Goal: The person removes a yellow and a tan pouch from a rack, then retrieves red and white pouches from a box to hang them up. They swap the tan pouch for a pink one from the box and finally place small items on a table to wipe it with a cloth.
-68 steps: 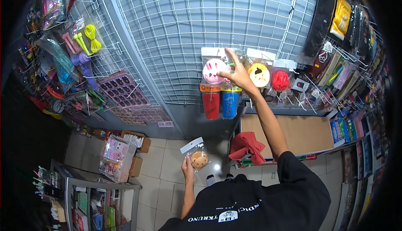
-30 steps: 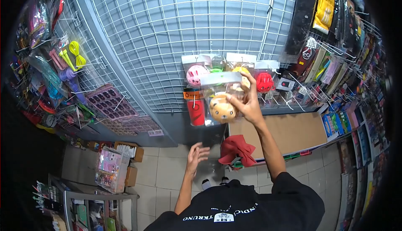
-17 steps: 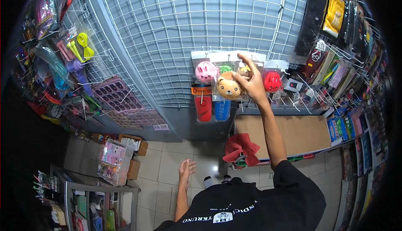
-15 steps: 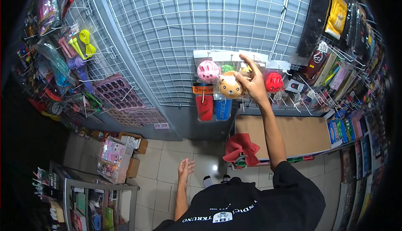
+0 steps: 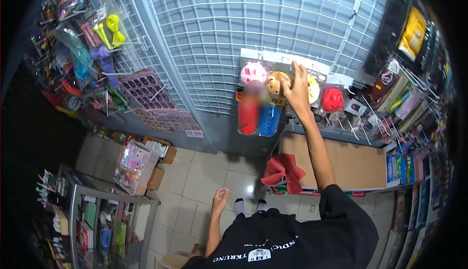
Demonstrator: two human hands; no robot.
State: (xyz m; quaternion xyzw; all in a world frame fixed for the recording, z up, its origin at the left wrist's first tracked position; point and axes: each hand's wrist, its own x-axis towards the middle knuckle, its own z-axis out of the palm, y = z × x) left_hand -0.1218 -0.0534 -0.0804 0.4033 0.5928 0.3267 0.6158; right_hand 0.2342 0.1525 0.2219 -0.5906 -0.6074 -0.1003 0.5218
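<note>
My right hand (image 5: 298, 92) is raised to the wire grid, its thumb against a packaged brown plush animal face (image 5: 277, 84) and its fingers upright on the pack's right side. The fingers' exact hold on the card is partly hidden. To the left hangs a pink plush face (image 5: 254, 73); to the right are a yellow-and-white one (image 5: 313, 89) and a red one (image 5: 332, 99). Below hang a red pouch (image 5: 247, 118) and a blue pouch (image 5: 268, 120) marked SPECS, with a blurred patch above them. My left hand (image 5: 221, 199) hangs low above the floor, empty, its fingers loosely bent.
A brown-topped counter (image 5: 346, 162) stands below the grid, with a red bow (image 5: 282, 174) at its left end. Packed goods line both sides. At lower left are a glass display case (image 5: 109, 193) and a clear box (image 5: 134, 166) beside cartons.
The brown plush pack sits higher and more tilted, nearer the neighbouring packs, with my right hand still at it. My left hand's fingers have curled somewhat. The view has shifted slightly.
</note>
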